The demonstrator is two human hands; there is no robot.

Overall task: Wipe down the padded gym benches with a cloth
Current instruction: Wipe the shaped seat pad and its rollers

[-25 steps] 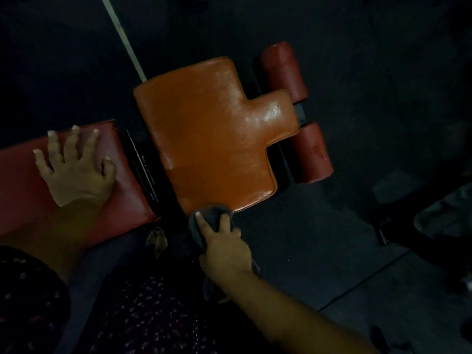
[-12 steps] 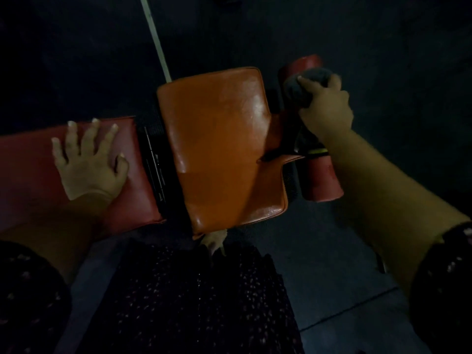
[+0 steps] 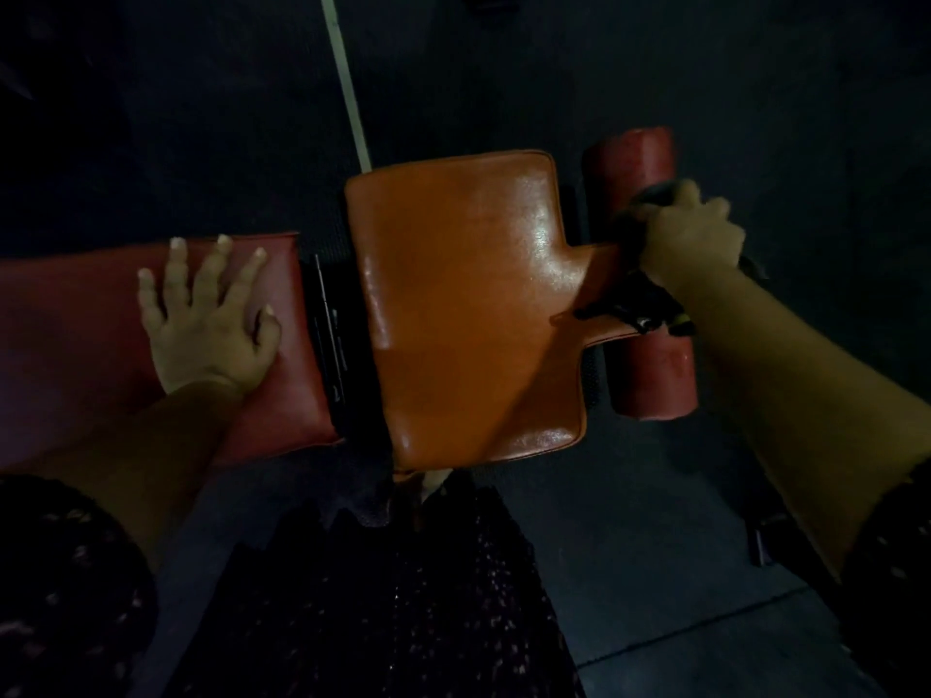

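Head view: the left hand (image 3: 209, 314) lies flat on the red pad (image 3: 75, 314), fingers spread, holding nothing. The right hand (image 3: 690, 239) has its fingers curled round the dark cloth (image 3: 651, 195) and presses it against the upper red roller (image 3: 629, 158), just past the far end of the orange pad (image 3: 468, 304). The cloth is well apart from the left hand, with the orange pad between them.
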